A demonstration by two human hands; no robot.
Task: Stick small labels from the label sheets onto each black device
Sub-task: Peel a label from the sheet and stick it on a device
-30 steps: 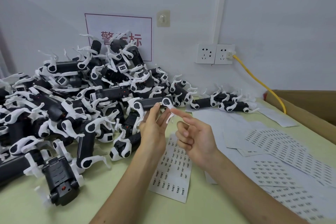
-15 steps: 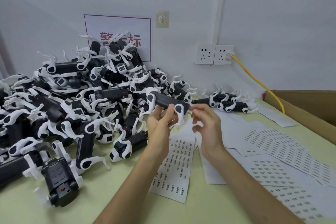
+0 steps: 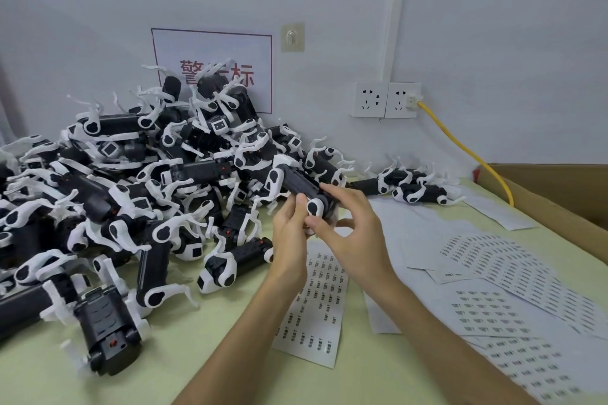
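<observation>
A black device with white end pieces is held above the table, just in front of the big pile of like devices. My left hand grips its near end from below. My right hand is on the same end, index finger laid along the top and thumb under the white piece. No label is visible on my fingertips. A label sheet lies flat under my hands.
More label sheets are spread over the right half of the table. Two devices lie apart near the wall. A cardboard box stands at the right edge, with a yellow cable running from the wall socket.
My left hand lifted a device off the pile and tilted it toward me. My right hand, which was free with a pointing finger, came up and closed onto the device's near end.
</observation>
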